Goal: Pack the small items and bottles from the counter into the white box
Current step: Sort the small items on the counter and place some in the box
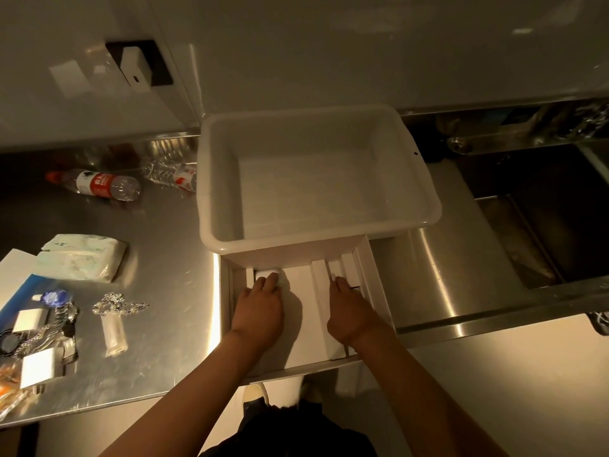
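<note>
Head view: both hands work inside the white box (pixel 298 311), a shallow divided tray that sits on the steel counter (pixel 158 341) with a white tub (pixel 316 173) resting on its far end. The left hand (pixel 260 311) grips a small pale item (pixel 268 273) at the far end of the wide left compartment, fingers curled over it. The right hand (pixel 351 313) reaches into the narrow right compartments; its index finger extends against a divider, and whether it holds anything cannot be told. Well left of the left hand's grip lie 2 plastic bottles (pixel 95 185), a tissue pack (pixel 80 257), a beaded chain (pixel 120 306), a clear sachet (pixel 113 336) and a cluster of small items (pixel 43 331) at the counter's near-left edge.
</note>
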Motion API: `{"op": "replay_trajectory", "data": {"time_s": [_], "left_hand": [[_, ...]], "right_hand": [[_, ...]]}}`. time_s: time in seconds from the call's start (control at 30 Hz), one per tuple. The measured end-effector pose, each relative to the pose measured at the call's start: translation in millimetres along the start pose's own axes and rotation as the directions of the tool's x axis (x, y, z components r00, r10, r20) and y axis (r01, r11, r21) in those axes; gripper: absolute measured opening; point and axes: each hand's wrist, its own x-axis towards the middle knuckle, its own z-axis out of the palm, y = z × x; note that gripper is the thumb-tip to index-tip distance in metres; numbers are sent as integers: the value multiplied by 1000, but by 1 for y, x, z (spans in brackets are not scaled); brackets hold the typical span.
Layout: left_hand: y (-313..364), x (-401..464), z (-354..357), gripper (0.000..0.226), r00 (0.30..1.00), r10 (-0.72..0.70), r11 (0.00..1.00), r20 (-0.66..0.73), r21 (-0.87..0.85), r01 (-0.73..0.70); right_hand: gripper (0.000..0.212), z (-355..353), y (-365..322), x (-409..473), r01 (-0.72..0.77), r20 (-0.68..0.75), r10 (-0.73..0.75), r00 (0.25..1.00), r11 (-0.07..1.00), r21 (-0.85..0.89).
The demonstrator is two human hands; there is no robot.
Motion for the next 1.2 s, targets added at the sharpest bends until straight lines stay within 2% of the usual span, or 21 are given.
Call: {"op": "replay_trajectory", "data": {"time_s": [0.13,0.23,0.37,0.57,0.83,0.93,1.03,1.1,1.2], "left_hand": [[-1,0,-3,50,999,-38,999,-3,-12,38],[0,0,-6,51,999,-34,999,-6,-27,33],[3,-2,-10,58,1000,-30,999,9,-24,30],[8,-8,-15,55,999,-43,999,8,-28,43],[8,-18,-21,54,997,-63,994,-45,-93,59],[5,-21,-26,53,994,-59,990,-92,-136,46],[0,-25,-34,49,985,-51,987,-167,-161,24],[-6,-29,-41,46,975,-40,984,-218,-181,0],[-19,-36,-53,44,955,12,975,-295,-209,-77]], "right_hand": [[81,-9,0,7,53,-35,-53,998,999,8],[80,-19,-2,14,45,-18,-44,999,998,39],[77,-27,-4,20,41,34,-40,999,999,-21],[48,-25,1,12,32,50,-27,998,995,-99],[30,-22,5,3,35,43,-30,999,992,-123],[30,-31,-3,2,47,8,-46,999,988,-147],[35,-44,-22,1,89,-145,-110,983,986,-142],[35,-53,-44,-2,161,-216,-175,961,983,-82],[37,-61,-85,-4,289,-225,-283,932,957,-9]]}}
